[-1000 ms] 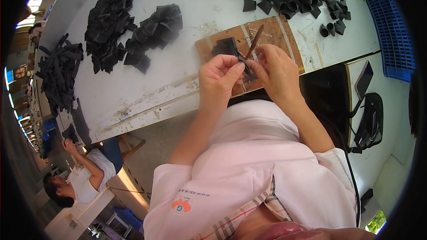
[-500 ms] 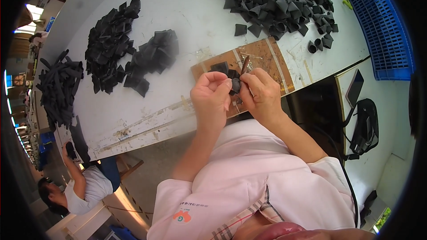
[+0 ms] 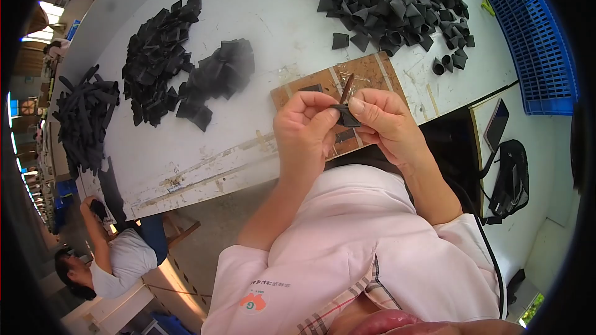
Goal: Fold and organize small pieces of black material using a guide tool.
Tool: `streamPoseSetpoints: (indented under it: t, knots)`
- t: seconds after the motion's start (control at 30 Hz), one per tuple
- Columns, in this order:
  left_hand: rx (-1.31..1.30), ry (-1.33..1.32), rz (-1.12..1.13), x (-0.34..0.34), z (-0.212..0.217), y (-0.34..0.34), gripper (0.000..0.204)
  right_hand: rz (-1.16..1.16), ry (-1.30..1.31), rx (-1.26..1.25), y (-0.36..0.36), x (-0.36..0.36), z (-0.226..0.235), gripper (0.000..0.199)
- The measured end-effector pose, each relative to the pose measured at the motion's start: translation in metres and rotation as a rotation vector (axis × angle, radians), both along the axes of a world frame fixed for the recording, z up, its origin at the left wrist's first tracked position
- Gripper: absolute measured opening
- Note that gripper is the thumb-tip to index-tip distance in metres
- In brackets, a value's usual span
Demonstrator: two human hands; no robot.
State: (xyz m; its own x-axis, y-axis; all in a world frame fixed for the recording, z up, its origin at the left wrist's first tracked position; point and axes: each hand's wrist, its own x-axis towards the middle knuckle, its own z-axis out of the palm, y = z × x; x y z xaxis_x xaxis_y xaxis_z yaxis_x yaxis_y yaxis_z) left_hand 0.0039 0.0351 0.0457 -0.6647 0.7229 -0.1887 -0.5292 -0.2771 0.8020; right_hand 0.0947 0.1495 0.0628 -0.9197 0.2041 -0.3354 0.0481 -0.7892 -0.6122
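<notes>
Head view: both hands are up over the near edge of the white desk. Left hand and right hand meet on one small black fabric piece, held in the air just above the brown wooden work board. Left grip is clenched on the piece's left end, thumb over curled fingers. Right grip pinches its right end with thumb and forefinger. A thin brown stick-like tool stands up between the hands; which hand carries it I can't tell.

Also on the desk:
- flat black cut pieces in a heap, upper left
- softer bunched black pieces just beside that heap
- long black strips at the far left edge
- large pile of folded, cone-like black pieces, upper right
- blue plastic crate at the right edge

Black bag and dark flat phone-like slab lie on a lower surface to the right. Another person in a white top works lower left, well apart.

Judgement on doing the fold well: keep the piece taut between both pinches, line up the edges before pressing, keep the tool tip on the seam and off the fingertips. Work low over the board so a dropped piece lands there.
</notes>
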Motion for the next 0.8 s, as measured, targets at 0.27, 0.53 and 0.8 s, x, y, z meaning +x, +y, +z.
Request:
streamPoseSetpoints:
  t: [0.27, 0.53, 0.8]
  knots:
    - [0.436, -0.746, -0.252, -0.032, 0.007, 0.014, 0.017, 0.105, 0.092, 0.408, 0.031, -0.033, 0.004, 0.030]
    - [0.411, -0.257, -0.175, -0.018, 0.004, 0.014, 0.016, 0.077, 0.170, 0.637, 0.032, -0.029, -0.001, 0.033]
    - [0.346, -0.098, -0.135, -0.020, -0.002, 0.017, 0.020, 0.095, 0.207, 0.715, 0.035, -0.035, -0.008, 0.032]
